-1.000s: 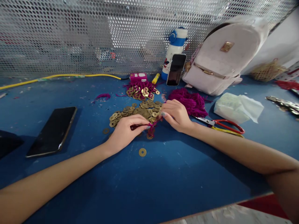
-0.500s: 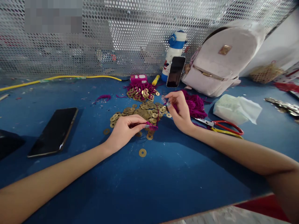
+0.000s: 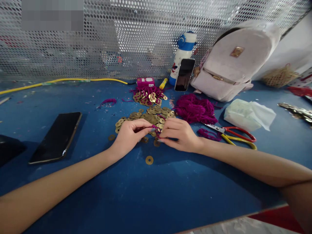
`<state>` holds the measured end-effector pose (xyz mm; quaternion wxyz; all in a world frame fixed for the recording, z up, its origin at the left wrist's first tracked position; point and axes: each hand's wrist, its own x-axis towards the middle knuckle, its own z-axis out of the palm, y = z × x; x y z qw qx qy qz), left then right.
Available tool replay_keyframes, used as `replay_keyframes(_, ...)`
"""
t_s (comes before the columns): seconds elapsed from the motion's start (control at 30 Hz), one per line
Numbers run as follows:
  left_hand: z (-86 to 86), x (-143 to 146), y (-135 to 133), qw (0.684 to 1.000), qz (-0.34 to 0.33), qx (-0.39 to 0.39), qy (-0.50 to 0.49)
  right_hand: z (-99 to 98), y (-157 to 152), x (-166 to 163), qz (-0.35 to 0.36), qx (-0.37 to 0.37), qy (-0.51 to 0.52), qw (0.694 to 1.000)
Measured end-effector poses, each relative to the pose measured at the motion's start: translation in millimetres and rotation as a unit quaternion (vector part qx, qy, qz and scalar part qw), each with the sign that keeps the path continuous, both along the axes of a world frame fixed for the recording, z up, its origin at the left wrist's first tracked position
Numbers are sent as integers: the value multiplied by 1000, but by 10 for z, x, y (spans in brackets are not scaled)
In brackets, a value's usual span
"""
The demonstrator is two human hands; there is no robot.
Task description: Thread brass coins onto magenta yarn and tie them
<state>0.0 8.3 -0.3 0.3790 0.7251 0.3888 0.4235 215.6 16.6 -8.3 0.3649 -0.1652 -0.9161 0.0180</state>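
My left hand (image 3: 130, 134) pinches a purple cord (image 3: 156, 127) between thumb and forefinger. Close beside it, my right hand (image 3: 179, 134) has its fingers closed on the same cord, so the two hands nearly meet. Under and behind the fingertips spreads a pile of brass-coloured coins (image 3: 152, 113) with holes in the middle. One loose coin (image 3: 149, 160) lies nearer to me. Farther back, purple cords with coins on them (image 3: 148, 95) form a second heap. A tangled bundle of purple cord (image 3: 195, 109) rests behind my right hand.
Scissors (image 3: 227, 131) with red and yellow handles lie to the right, near a tissue pack (image 3: 243, 113). A backpack (image 3: 234, 61), a bottle (image 3: 182, 55) and a propped phone (image 3: 184, 74) stand at the back. Another phone (image 3: 57, 136) lies at left on the blue table (image 3: 156, 195).
My right hand has come down and left from above the coins to the cord beside my left hand. The left hand keeps its pinch in nearly the same place.
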Motion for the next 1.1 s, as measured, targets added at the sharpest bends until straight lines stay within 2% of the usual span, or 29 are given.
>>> replay_keyframes(0.17, 1, -5, -3, 1000, 10, -11, 4, 52, -119, -21, 155, 103, -70, 980)
replay_keyframes(0.23, -4, -9, -1, 1000, 15, -13, 5, 58, -151, -11, 174, 120, -54, 976)
replay_keyframes(0.3, -9, -12, 1, 1000, 16, -15, -1, 59, -157, 9, 149, 98, -24, 984)
replay_keyframes(0.4, -3, -10, -1, 1000, 10, -14, -16, 52, -122, 31, 45, -20, 27, 998)
replay_keyframes(0.5, 17, -3, -11, 1000, 11, -20, -20, 30, -82, 0, -64, -173, 39, 982)
replay_keyframes(0.57, 30, 2, -17, 999, 10, -25, -19, 7, -80, -54, -93, -290, 47, 951)
replay_keyframes(0.63, 40, 7, -20, 999, 5, -24, -21, -17, -98, -119, -85, -414, 73, 903)
replay_keyframes(0.73, 44, 13, -20, 1000, -1, -13, -22, -39, -134, -188, -52, -509, 99, 853)
replay_keyframes(0.83, 36, 16, -21, 1000, -3, -8, -28, -35, -143, -194, -40, -516, 89, 851)
replay_keyframes(0.93, 29, 16, -24, 999, 3, -10, -32, -22, -136, -168, -29, -469, 24, 882)
replay_keyframes(1.03, 36, 17, -27, 999, 3, -5, -33, -18, -140, -149, 28, -401, -46, 915)
replay_keyframes(1.1, 46, 17, -29, 999, 0, -2, -38, -17, -147, -147, 54, -374, -62, 924)
